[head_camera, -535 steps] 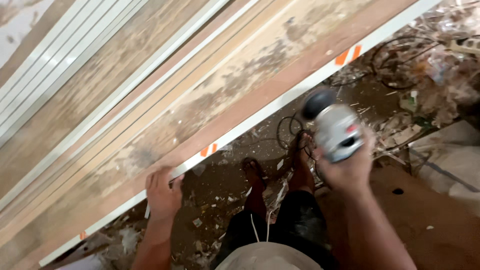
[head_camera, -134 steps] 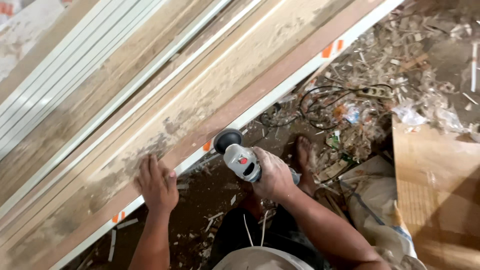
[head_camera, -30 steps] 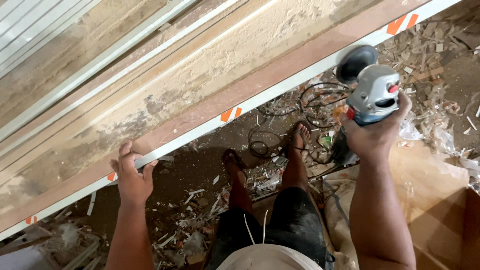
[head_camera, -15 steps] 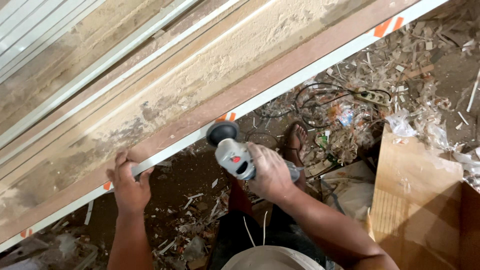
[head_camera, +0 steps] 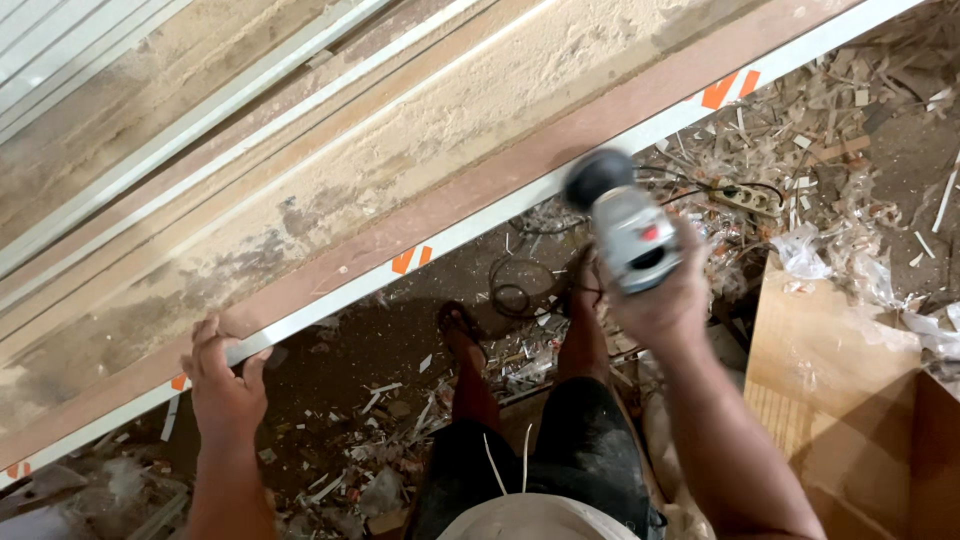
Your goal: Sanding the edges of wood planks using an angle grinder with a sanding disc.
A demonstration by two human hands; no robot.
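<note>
A long brown wooden board with a white edge strip and orange marks [head_camera: 470, 190] runs diagonally across the view, dusted with pale sawdust. Below it lies a dark floor littered with wood chips and shavings [head_camera: 860, 110], where a coiled black cable [head_camera: 520, 285] rests near the person's sandalled feet. A light plywood sheet [head_camera: 830, 370] sits at the right. The right hand [head_camera: 655, 300] is wrapped tight around a grey handheld power grinder with a black head [head_camera: 620, 225], held just beside the board's white edge. The left hand [head_camera: 225, 375] clamps that edge, fingers curled over the top, well apart from the other hand.
</note>
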